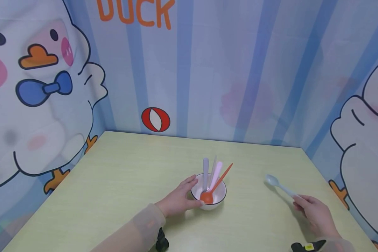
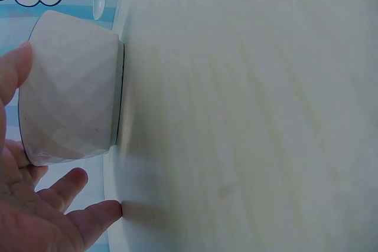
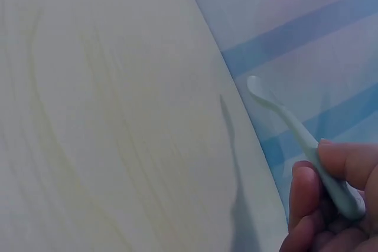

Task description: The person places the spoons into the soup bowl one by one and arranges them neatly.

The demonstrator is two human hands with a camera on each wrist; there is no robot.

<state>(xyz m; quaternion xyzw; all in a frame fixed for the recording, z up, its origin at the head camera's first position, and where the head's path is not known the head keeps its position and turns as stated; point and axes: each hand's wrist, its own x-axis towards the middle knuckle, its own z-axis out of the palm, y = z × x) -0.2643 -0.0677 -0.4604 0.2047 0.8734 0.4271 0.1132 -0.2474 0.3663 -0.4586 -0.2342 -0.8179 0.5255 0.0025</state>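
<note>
A white bowl [image 1: 210, 207] with a dark rim stands on the table, its faceted wall facing the left wrist view. In it lean an orange spoon [image 1: 207, 197], a lavender-handled utensil [image 1: 205, 169], a pink-handled one [image 1: 216, 173] and a thin greyish one [image 1: 212, 168]; the lower ends of these last ones are partly hidden. My left hand [image 1: 179, 197] holds the bowl from its left side, thumb at the near rim and fingers round the far side. Off to the right, my right hand [image 1: 315, 213] pinches a pale blue spoon [image 3: 301, 128] by its handle, the scoop pointing away and leftward above the table.
The pale yellow table [image 1: 129, 164] meets a blue striped backdrop [image 1: 201, 87] at its back edge. Printed duck figures cover the cloth at left and right. Black wrist straps show at the left sleeve [image 1: 141, 224] and the right sleeve [image 1: 337, 245].
</note>
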